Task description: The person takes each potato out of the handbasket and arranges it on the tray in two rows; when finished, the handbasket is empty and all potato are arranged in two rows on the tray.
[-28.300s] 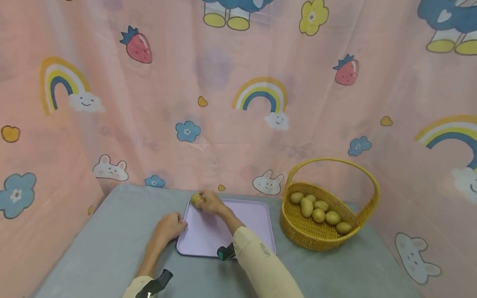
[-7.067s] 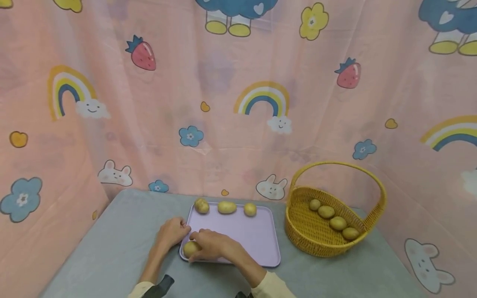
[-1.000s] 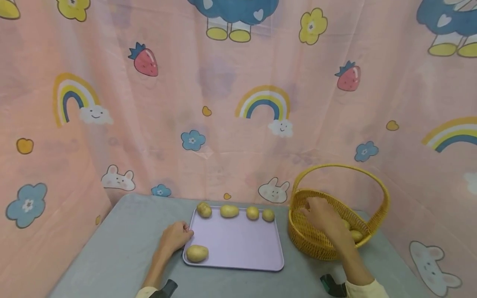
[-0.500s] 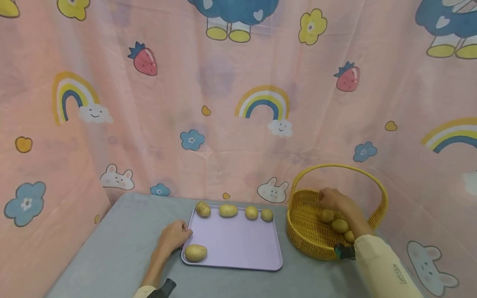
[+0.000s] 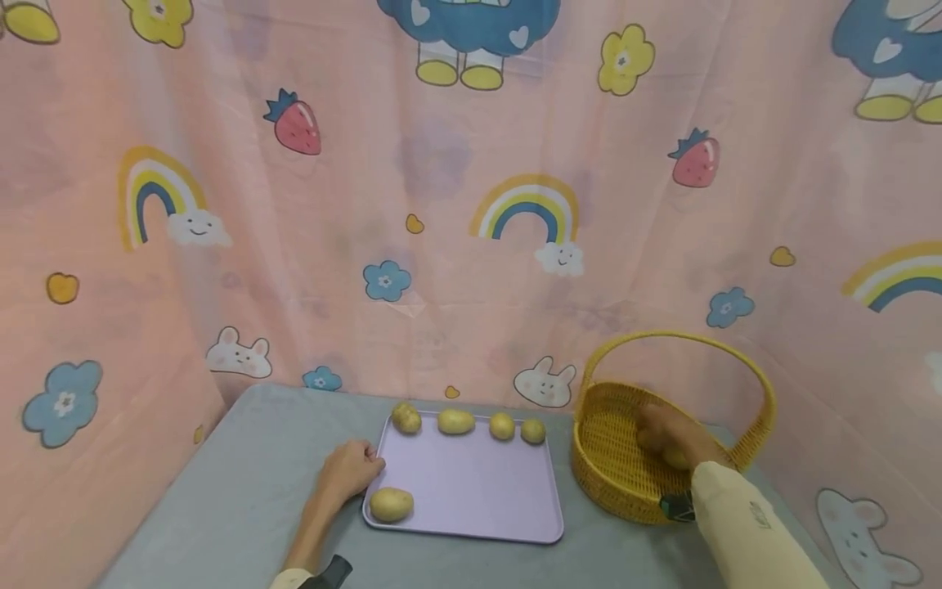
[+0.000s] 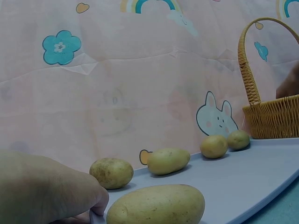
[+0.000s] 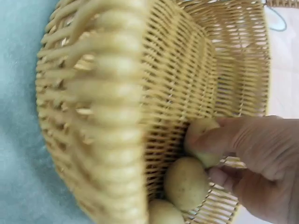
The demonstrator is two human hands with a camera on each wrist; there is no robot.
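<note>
My left hand [image 5: 347, 468] pinches the left rim of a lilac tray [image 5: 478, 491]. Beside it, a large potato [image 6: 159, 205] lies in the tray's near left corner. Along the far rim sit several more, among them an oblong potato [image 5: 455, 421] and a small round potato [image 5: 533, 431]. My right hand [image 7: 261, 161] reaches down inside a yellow wicker basket [image 5: 614, 497], its thumb and fingers around a potato [image 7: 198, 127]. Close against that one lie a second potato [image 7: 187, 184] and a third potato [image 7: 164, 214], partly cut off by the right wrist view's edge.
The basket's tall arched handle [image 5: 680, 335] rises over its opening, on the tray's right. A grey cloth [image 5: 243, 458] covers the table. Behind everything hangs a pink printed curtain [image 5: 441, 327].
Within the last second my right hand shifted right inside the basket and lowered onto a potato. Since the oldest frame, several potatoes have come onto the tray. My left hand stays at the rim.
</note>
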